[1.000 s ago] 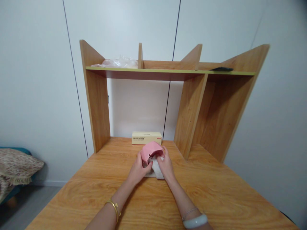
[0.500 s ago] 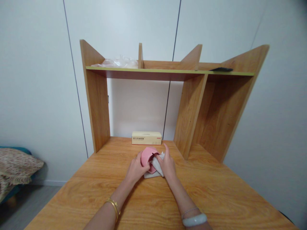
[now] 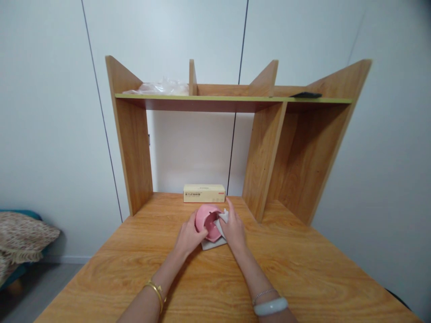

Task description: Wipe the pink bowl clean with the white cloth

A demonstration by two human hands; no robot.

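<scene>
The left hand (image 3: 189,234) is curled around the near-left side of a pink bowl (image 3: 206,220), gripping its rim and holding it tipped so the opening faces the person. The right hand (image 3: 233,229) presses a white cloth (image 3: 223,217) into the bowl's right side, fingers bent over the cloth and pinching it against the bowl wall; more of the cloth lies flat under the bowl, just ahead of both hands.

The bowl rests on one edge only, so the likely trouble is a slip: if the left hand's hold loosens while the right pushes with the cloth, the bowl could roll or skid away across the smooth wood. The loose cloth beneath could also slide and take the bowl with it. A hard knock on the table might chip the bowl, if it is ceramic, which cannot be told from here.

Both hands work on a wooden table (image 3: 303,273) with a strong grain. Just beyond them a long beige box (image 3: 204,193) lies against the back. Above and around rises a wooden shelf unit (image 3: 266,148); its top board carries crumpled clear plastic (image 3: 161,87) up to the left and a flat dark object (image 3: 305,94) up to the right. Behind stand pale wall panels, and far to the left of the hands a patterned blanket (image 3: 23,233) lies on low furniture
</scene>
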